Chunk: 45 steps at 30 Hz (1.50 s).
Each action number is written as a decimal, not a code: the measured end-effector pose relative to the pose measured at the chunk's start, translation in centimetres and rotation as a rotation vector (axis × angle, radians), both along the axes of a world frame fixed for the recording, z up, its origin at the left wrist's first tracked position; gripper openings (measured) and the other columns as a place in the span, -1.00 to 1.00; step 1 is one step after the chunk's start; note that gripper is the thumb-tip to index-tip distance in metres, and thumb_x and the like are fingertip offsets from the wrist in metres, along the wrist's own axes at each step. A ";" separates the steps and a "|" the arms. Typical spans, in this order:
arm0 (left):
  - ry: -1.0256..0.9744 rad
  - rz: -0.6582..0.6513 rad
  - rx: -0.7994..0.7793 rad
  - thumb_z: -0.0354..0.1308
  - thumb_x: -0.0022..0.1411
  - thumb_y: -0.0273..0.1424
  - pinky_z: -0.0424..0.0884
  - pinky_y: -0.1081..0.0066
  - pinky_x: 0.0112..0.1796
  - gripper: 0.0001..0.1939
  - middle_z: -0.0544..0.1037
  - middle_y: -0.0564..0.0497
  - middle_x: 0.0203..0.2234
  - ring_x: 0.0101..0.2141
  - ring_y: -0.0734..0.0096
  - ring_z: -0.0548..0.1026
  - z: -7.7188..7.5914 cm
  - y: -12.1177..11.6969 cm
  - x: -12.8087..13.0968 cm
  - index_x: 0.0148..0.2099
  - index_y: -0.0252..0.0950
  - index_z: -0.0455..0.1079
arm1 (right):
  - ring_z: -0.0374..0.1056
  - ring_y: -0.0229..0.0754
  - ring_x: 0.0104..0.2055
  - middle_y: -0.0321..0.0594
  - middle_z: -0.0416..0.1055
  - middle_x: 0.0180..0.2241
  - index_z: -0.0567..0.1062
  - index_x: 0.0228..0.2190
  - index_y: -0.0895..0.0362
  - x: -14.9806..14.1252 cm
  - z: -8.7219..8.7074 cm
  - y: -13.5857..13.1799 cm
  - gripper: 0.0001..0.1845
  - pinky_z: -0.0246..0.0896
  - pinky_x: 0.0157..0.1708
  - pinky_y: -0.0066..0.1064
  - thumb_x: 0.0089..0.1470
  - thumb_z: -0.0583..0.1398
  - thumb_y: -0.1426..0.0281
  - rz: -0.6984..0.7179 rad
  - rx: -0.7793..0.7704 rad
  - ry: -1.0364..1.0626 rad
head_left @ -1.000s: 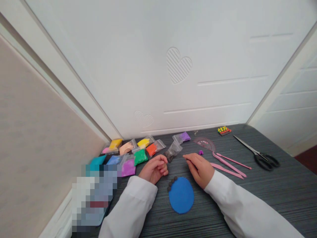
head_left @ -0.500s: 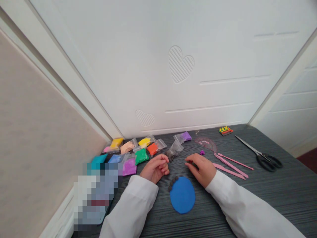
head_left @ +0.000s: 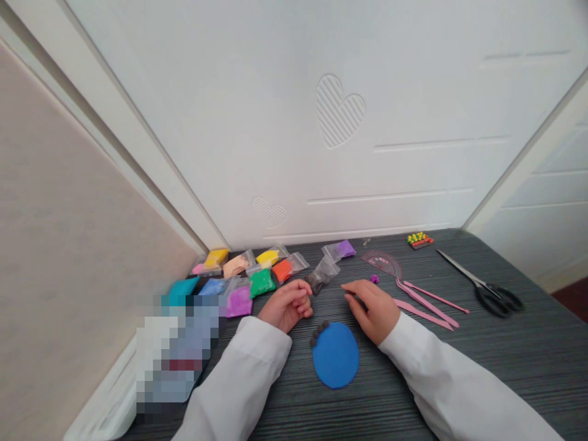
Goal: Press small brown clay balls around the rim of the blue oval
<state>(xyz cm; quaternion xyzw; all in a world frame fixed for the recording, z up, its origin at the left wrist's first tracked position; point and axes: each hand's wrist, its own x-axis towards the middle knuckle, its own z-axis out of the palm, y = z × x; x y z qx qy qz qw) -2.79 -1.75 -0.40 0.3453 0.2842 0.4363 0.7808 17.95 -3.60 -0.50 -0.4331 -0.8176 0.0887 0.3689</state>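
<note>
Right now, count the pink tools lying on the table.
3, all right of the right hand: a thin stick, a bent-tipped tool beside it, and a flat tool nearest the sleeve, its end possibly hidden behind the hand.

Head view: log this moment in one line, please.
left hand: curled | right hand: part-closed, contents unclear | blue disc: on table, dark balls along upper-left edge

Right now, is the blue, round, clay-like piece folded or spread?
Spread flat: the blue piece lies on the dark grained table, no fold visible.
</note>
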 end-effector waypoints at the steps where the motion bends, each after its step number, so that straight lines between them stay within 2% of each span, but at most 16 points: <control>1: 0.001 0.001 0.001 0.09 0.01 -0.46 0.12 0.50 -0.57 -0.94 0.03 0.20 -0.76 -0.68 0.63 0.13 0.0 0.0 0.0 -0.43 -0.37 0.27 | 0.26 -0.21 -0.16 -0.15 0.36 -0.24 0.31 -0.18 0.12 0.0 0.0 0.0 -0.73 0.18 -0.15 -0.33 0.05 -0.03 0.47 0.011 0.006 0.006; 3: 0.004 -0.002 0.002 0.09 0.00 -0.46 0.12 0.50 -0.57 -0.94 0.03 0.20 -0.76 -0.68 0.63 0.12 0.0 0.0 0.0 -0.43 -0.37 0.27 | 0.24 -0.21 -0.12 -0.14 0.34 -0.20 0.27 -0.12 0.12 0.0 0.1 0.1 -0.66 0.17 -0.12 -0.33 0.05 -0.06 0.51 0.022 0.010 0.013; 6: 0.005 -0.005 0.004 0.09 0.00 -0.46 0.12 0.50 -0.57 -0.94 0.03 0.20 -0.76 -0.68 0.63 0.12 0.0 0.0 0.0 -0.43 -0.37 0.27 | 0.26 -0.20 -0.16 -0.14 0.36 -0.23 0.27 -0.13 0.13 0.1 0.1 0.1 -0.69 0.19 -0.16 -0.33 0.06 -0.07 0.50 0.005 0.004 0.016; 11: 0.001 -0.009 0.007 0.06 0.03 -0.48 0.13 0.49 -0.56 -0.97 0.03 0.20 -0.75 -0.67 0.62 0.13 -0.1 0.0 -0.1 -0.42 -0.36 0.27 | 0.29 -0.21 -0.36 -0.21 0.39 -0.43 0.36 -0.36 0.12 0.1 0.3 -0.1 -0.82 0.20 -0.33 -0.35 0.07 -0.01 0.35 -0.028 -0.026 -0.021; 14: 0.002 -0.011 0.008 0.05 0.04 -0.48 0.13 0.49 -0.56 -0.96 0.03 0.20 -0.75 -0.67 0.62 0.13 -0.1 0.0 -0.1 -0.41 -0.36 0.28 | 0.25 -0.22 -0.48 -0.26 0.32 -0.57 0.35 -0.48 0.13 0.0 0.3 -0.2 -0.79 0.18 -0.44 -0.36 0.00 0.07 0.24 -0.044 -0.031 -0.030; 17: 0.005 -0.012 0.011 0.05 0.04 -0.47 0.14 0.49 -0.55 -0.96 0.02 0.20 -0.75 -0.67 0.62 0.13 -0.1 0.0 -0.1 -0.41 -0.36 0.28 | 0.28 -0.22 -0.32 -0.20 0.37 -0.41 0.36 -0.35 0.14 0.0 0.2 -0.1 -0.84 0.20 -0.29 -0.38 0.03 0.05 0.34 -0.018 -0.017 -0.016; 19: 0.004 -0.010 0.012 0.04 0.04 -0.48 0.14 0.49 -0.55 -0.96 0.03 0.19 -0.75 -0.67 0.62 0.13 -0.1 0.0 -0.1 -0.41 -0.36 0.28 | 0.26 -0.23 -0.20 -0.18 0.37 -0.28 0.33 -0.22 0.13 0.1 0.1 0.1 -0.77 0.18 -0.18 -0.39 0.06 -0.01 0.44 0.009 -0.011 -0.011; 24: -0.004 0.005 0.002 0.05 0.03 -0.50 0.15 0.49 -0.54 -0.97 0.05 0.18 -0.74 -0.65 0.62 0.15 0.0 0.1 0.0 -0.41 -0.37 0.29 | 0.29 -0.22 -0.22 -0.15 0.38 -0.29 0.27 -0.12 0.16 0.2 -0.1 0.1 -0.68 0.22 -0.20 -0.37 0.07 -0.08 0.50 0.014 -0.031 -0.016; 28: -0.006 0.015 -0.011 0.07 0.01 -0.50 0.15 0.49 -0.53 -0.97 0.05 0.18 -0.73 -0.65 0.62 0.15 0.1 0.1 0.0 -0.42 -0.38 0.29 | 0.31 -0.22 -0.26 -0.18 0.40 -0.31 0.33 -0.26 0.13 0.2 0.0 0.1 -0.78 0.23 -0.25 -0.36 0.09 -0.06 0.43 -0.015 -0.048 -0.015; 32: -0.008 0.025 -0.013 0.05 0.03 -0.50 0.15 0.49 -0.53 -0.97 0.05 0.18 -0.73 -0.65 0.61 0.16 0.2 0.1 0.1 -0.42 -0.37 0.29 | 0.27 -0.22 -0.44 -0.25 0.35 -0.51 0.35 -0.40 0.13 0.3 -0.1 0.2 -0.84 0.22 -0.42 -0.36 0.00 0.08 0.30 -0.025 -0.062 -0.034; 35: -0.009 0.019 -0.014 0.03 0.05 -0.50 0.16 0.49 -0.53 -0.96 0.06 0.18 -0.73 -0.64 0.61 0.16 0.2 0.0 0.1 -0.41 -0.37 0.30 | 0.27 -0.22 -0.34 -0.21 0.36 -0.43 0.35 -0.37 0.13 0.3 -0.2 0.4 -0.88 0.21 -0.33 -0.38 0.02 0.07 0.36 -0.004 -0.053 -0.037; 38: -0.012 0.018 -0.016 0.02 0.06 -0.50 0.16 0.48 -0.53 -0.95 0.06 0.18 -0.73 -0.64 0.61 0.16 0.3 0.0 0.1 -0.41 -0.37 0.30 | 0.25 -0.23 -0.23 -0.19 0.37 -0.33 0.34 -0.29 0.12 0.4 -0.1 0.5 -0.82 0.16 -0.21 -0.40 0.08 -0.02 0.42 0.027 -0.051 -0.054; 43: -0.010 0.018 -0.016 0.03 0.06 -0.49 0.17 0.48 -0.52 -0.95 0.06 0.18 -0.74 -0.64 0.61 0.17 0.3 0.0 0.1 -0.41 -0.37 0.30 | 0.22 -0.25 -0.46 -0.26 0.29 -0.56 0.33 -0.55 0.12 0.4 0.1 0.3 -0.74 0.12 -0.41 -0.39 0.06 0.01 0.26 0.003 -0.083 -0.111; 45: -0.006 0.020 -0.013 0.04 0.06 -0.49 0.17 0.48 -0.52 -0.95 0.06 0.18 -0.74 -0.65 0.61 0.16 0.3 0.0 0.1 -0.41 -0.37 0.30 | 0.19 -0.25 -0.48 -0.28 0.26 -0.58 0.31 -0.57 0.12 0.4 -0.1 0.3 -0.74 0.10 -0.44 -0.39 -0.01 0.08 0.21 -0.005 -0.090 -0.124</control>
